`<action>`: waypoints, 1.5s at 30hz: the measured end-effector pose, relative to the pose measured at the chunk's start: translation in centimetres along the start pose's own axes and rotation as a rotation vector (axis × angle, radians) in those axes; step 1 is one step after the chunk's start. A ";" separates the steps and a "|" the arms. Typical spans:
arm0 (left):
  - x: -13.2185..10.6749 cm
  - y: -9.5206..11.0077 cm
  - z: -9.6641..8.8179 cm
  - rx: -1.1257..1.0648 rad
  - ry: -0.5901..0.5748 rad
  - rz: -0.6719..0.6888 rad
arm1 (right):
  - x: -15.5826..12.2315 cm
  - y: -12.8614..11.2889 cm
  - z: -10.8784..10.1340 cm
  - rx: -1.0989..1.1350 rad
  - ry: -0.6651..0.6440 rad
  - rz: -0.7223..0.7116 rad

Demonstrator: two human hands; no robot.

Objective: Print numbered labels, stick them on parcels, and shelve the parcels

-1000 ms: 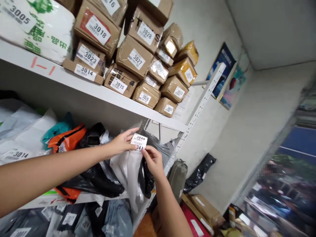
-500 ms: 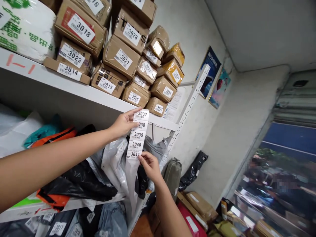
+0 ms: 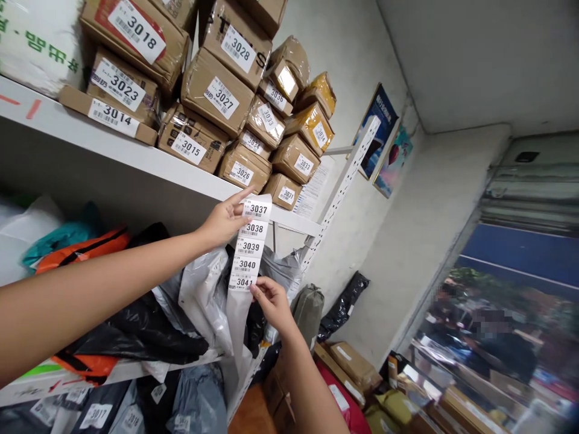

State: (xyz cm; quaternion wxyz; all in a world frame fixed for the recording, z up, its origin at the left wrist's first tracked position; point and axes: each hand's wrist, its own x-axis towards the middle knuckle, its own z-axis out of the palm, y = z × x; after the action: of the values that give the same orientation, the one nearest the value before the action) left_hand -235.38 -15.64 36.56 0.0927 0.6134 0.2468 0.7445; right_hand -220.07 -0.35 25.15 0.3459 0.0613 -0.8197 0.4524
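Note:
A long strip of white number labels (image 3: 248, 247) hangs in front of the shelf, printed 3037 at the top down to 3041, with blank backing paper trailing below. My left hand (image 3: 225, 222) pinches the strip near its top, thumb by the 3038 label. Lower down, my right hand (image 3: 272, 302) holds the strip's right edge between thumb and fingertips at the 3041 label. Just above my hands, labelled cardboard boxes stand stacked on the shelf, among them a small box marked 3031 (image 3: 283, 191) and one marked 3026 (image 3: 245, 167).
The white shelf edge (image 3: 181, 176) runs across above my left arm. Plastic-wrapped parcels, including a black bag (image 3: 140, 328), fill the shelf below. A perforated metal post (image 3: 346, 181) rises at the right. More boxes (image 3: 357, 364) lie on the floor; people are outside the opening.
My view has shifted slightly, so shelf and boxes sit a little further left and the upper ones higher. Both hands keep the same hold on the label strip.

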 end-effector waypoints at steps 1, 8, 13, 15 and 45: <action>0.0 -0.1 -0.1 0.001 -0.001 -0.007 | 0.2 -0.2 -0.2 -0.016 -0.013 -0.006; 0.1 -1.1 0.1 0.015 -0.016 -0.062 | 4.4 -4.8 -2.1 0.053 0.274 -0.196; 0.3 -1.3 0.8 0.009 -0.028 -0.069 | 6.9 -7.6 -2.8 -0.027 0.323 -0.282; 0.3 -1.3 0.9 0.011 -0.029 -0.071 | 7.3 -8.0 -2.7 -0.043 0.303 -0.283; 1.2 -1.1 0.1 -0.047 0.022 -0.079 | 4.8 -5.0 -3.3 -0.368 -0.594 0.189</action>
State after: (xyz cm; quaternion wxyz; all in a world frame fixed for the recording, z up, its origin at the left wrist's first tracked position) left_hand -235.79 -14.13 37.11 0.1338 0.5927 0.2541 0.7525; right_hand -219.93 0.38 32.82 0.0546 0.0506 -0.9542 0.2896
